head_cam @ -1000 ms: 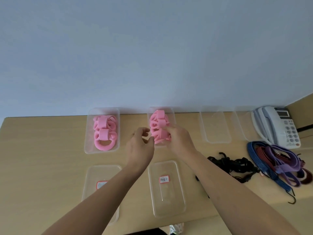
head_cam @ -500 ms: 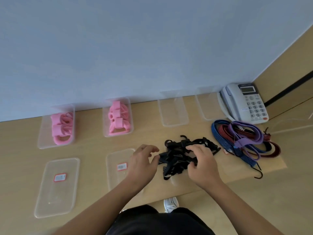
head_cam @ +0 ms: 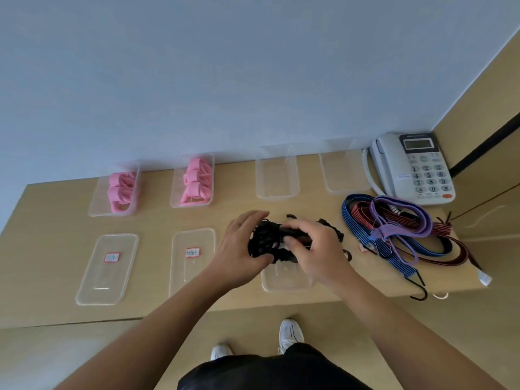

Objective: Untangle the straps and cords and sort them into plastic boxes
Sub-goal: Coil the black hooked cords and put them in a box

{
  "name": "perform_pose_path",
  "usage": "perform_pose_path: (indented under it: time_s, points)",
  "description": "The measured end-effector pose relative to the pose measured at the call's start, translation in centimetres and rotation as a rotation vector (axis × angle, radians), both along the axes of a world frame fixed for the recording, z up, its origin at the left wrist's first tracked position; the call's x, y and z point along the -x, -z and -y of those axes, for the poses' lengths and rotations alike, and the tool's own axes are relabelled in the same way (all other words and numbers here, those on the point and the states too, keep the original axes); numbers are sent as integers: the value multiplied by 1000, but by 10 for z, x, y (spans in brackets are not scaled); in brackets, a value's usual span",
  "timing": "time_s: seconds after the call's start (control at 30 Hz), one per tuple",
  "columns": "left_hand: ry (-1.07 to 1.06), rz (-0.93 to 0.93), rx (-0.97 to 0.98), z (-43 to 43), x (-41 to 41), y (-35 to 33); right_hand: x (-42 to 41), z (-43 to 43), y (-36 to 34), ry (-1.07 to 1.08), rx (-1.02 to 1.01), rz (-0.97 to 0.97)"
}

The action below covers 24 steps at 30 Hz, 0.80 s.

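A tangle of black straps point(head_cam: 266, 240) is held between both hands, near the front of the wooden table point(head_cam: 50, 220). It is gripped from the left by the left hand point(head_cam: 239, 249), with the fingers curled over its far side and the thumb pressed against its near side. A strand at the top of the tangle is pinched by the right hand point(head_cam: 318, 251) between the thumb and the curled fingers. Loose black ends are seen sticking out past the knuckles of the right hand. Whether the tangle rests on the table cannot be told.

Just below the hands a clear plastic box point(head_cam: 284, 282) is partly covered by them. To its left, in the same front row, a labelled box point(head_cam: 194, 277) and a second labelled box point(head_cam: 107, 288) are laid out, each marked with a red-bordered sticker; the writing cannot be read.

Along the wall a back row of four boxes is set. The far-left back box point(head_cam: 97, 204) is filled with pink straps point(head_cam: 122, 190) in rolled loops, and the box beside it point(head_cam: 176, 198) is filled with more pink loops point(head_cam: 195, 181). Further right two more clear boxes point(head_cam: 277, 190) point(head_cam: 343, 187) are placed.

To the right of the hands a bundle of blue, red and purple elastic cords point(head_cam: 388, 229) is spread on the table, with a black hook point(head_cam: 419, 289) hanging past the front edge. Behind the bundle, in the corner, a grey desk telephone point(head_cam: 410, 167) is set. Two white shoes point(head_cam: 291, 332) are seen on the floor below the table edge.
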State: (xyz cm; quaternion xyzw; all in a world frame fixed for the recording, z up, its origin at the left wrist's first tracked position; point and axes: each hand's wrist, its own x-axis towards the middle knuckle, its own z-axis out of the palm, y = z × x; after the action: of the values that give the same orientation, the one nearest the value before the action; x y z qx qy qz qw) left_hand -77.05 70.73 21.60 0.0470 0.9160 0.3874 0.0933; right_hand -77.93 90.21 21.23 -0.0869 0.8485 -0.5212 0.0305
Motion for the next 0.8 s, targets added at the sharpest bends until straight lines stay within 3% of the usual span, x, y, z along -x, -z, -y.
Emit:
perform_pose_path:
  time_s: [0.1,0.27,0.47,0.53,0.63,0.7,0.8]
  points:
    - [-35,-33,-118,0,0,-20,3,3,-31,7,115,29]
    - [-118,86,-493,7,-7,-60,-3,10,-74,34,237,-29]
    - [-16,66,-745,19,-17,-120,-11,25,-126,75,368,-183]
    - [42,55,-766,25,-20,-135,-13,28,-144,84,469,-193]
    - [96,36,-596,37,-30,-141,-16,33,-161,112,633,-162]
    - [18,16,-531,48,-38,-141,-20,36,-163,151,701,-126]
    - [-168,5,-622,68,-45,-143,-33,43,-156,225,722,-95]
